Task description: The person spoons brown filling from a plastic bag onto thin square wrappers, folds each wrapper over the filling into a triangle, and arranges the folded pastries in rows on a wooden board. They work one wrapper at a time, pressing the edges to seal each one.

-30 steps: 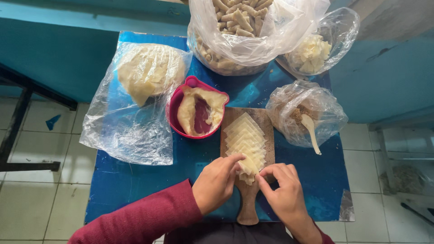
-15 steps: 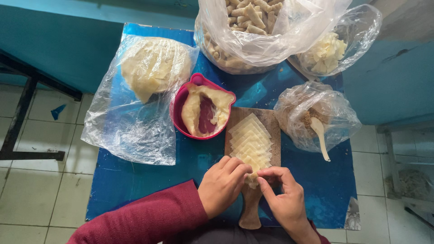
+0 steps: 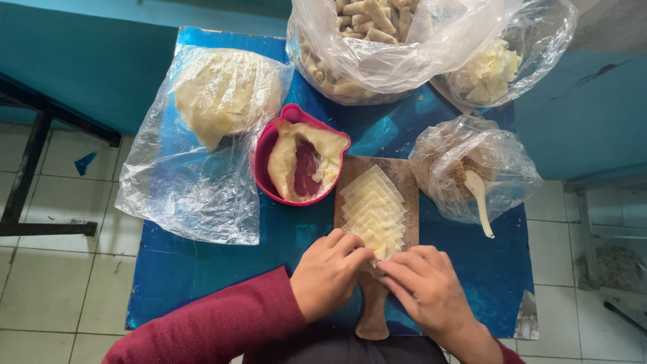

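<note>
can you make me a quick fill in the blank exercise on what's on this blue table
1. Both hands, left hand and right hand, meet at the near end of the pale dough squares fanned out on a ____ board.
2. The pink bowl sits to the ____ of the board.
3. A white ____ rests in the bag of brown filling.

Missing words: wooden; left; spoon

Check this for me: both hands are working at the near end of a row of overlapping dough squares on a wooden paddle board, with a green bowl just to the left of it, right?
Not quite: the bowl is pink, not green, as the head view shows. The rest holds: the left hand and right hand meet at the near end of the overlapping dough squares on the wooden paddle board.
</note>
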